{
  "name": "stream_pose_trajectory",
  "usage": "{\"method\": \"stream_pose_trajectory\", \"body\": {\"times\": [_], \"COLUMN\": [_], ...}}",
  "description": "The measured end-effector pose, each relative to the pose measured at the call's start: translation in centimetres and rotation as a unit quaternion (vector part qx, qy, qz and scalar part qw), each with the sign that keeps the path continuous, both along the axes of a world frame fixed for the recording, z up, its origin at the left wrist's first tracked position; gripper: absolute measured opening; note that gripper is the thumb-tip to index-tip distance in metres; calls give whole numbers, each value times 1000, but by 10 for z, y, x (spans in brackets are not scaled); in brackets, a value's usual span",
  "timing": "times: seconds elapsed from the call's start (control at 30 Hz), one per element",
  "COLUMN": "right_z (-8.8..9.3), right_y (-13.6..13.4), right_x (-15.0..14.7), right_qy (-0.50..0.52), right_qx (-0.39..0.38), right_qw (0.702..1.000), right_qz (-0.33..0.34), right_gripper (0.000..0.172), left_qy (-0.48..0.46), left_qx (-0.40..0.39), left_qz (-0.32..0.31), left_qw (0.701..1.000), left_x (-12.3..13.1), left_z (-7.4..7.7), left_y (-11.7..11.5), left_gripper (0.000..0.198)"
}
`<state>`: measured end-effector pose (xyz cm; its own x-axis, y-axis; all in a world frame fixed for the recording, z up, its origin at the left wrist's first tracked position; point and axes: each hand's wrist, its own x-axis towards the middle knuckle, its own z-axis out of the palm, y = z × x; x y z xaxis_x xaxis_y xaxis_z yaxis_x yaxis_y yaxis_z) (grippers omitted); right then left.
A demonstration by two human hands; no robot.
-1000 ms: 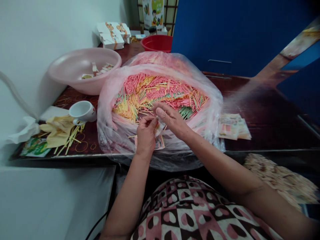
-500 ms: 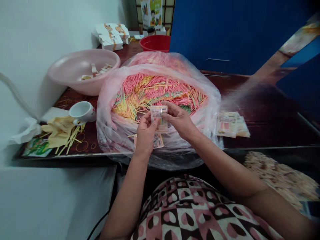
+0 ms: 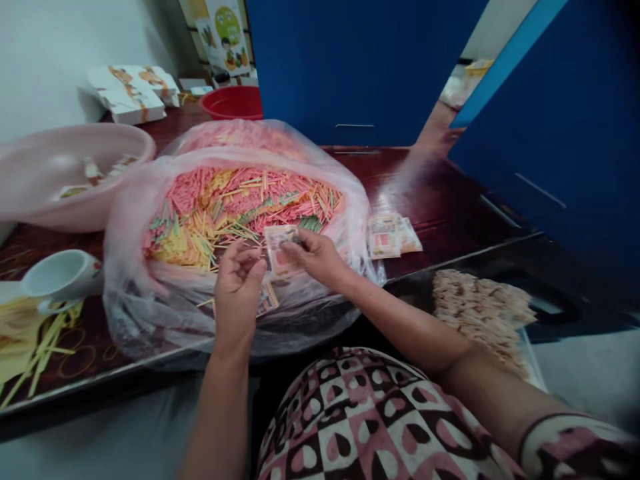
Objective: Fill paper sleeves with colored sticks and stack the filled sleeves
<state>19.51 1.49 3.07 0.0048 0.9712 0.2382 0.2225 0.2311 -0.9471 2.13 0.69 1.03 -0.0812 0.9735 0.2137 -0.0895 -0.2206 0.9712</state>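
My right hand pinches a small printed packet by its right edge, thumb on the near face. To the left of the packet, my left hand is apart from it, fingers loosely curled and nothing visible in them. Both hands are over the near rim of a large clear plastic bag, rolled open on the table. Inside the bag lie many thin paper-like sticks in pink, yellow and green. Partly hidden behind my left hand, another printed packet lies on the bag's front edge.
Printed packets lie right of the bag. Brown bundled pieces sit lower right. A pink basin, white cup and yellow strips are on the left. Behind stand a red basin, white boxes and blue panels.
My left hand has let go of the packet and drawn away to the left. The packet stays in my right hand. The view has turned to the right.
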Motion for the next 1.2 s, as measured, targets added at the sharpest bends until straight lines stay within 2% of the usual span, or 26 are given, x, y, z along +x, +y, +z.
{"method": "stream_pose_trajectory", "body": {"times": [0.1,0.2,0.3,0.4,0.47,0.57,0.63,0.77,0.87,0.93,0.97,1.03,1.1,1.17,1.2], "right_z": [4,2,-11,-31,-43,-54,-56,-51,-35,-21,-14,-4,0,-1,-2], "right_y": [-13,-28,-37,-38,-35,-31,-30,-29,-28,-28,-29,-33,-39,-43,-43], "right_x": [55,117,157,168,165,162,162,167,162,147,134,101,62,23,6], "right_qy": [12,-7,-166,-380,-459,-502,-519,-534,-517,-485,-457,-369,-259,-204,-191], "right_qx": [-1,5,4,-36,-49,-50,-52,-64,-51,1,32,74,61,30,18], "right_qw": [997,984,938,858,819,796,792,791,795,816,838,904,962,975,973], "right_qz": [-74,-176,-303,-345,-341,-335,-318,-292,-313,-314,-296,-202,-60,86,125], "right_gripper": [25,29,28,25,33,50,53,47,49,47,44,36,34,36,39], "left_qy": [93,237,351,419,452,479,491,494,490,490,489,486,478,466,459], "left_qx": [-3,-8,41,97,113,111,97,84,79,72,70,74,89,115,130], "left_qz": [33,49,10,-11,1,13,14,-6,-10,-2,4,14,24,35,42], "left_qw": [995,970,936,903,885,871,866,865,868,869,869,871,874,876,878], "left_x": [-20,-46,-62,-63,-60,-55,-55,-55,-53,-51,-51,-53,-57,-63,-65], "left_z": [3,5,3,-6,-14,-24,-27,-26,-26,-27,-28,-28,-27,-24,-21], "left_y": [-13,-27,-34,-33,-29,-23,-20,-14,-12,-11,-12,-14,-18,-24,-27], "left_gripper": [42,26,23,24,22,15,12,6,9,12,13,15,16,17,18]}}
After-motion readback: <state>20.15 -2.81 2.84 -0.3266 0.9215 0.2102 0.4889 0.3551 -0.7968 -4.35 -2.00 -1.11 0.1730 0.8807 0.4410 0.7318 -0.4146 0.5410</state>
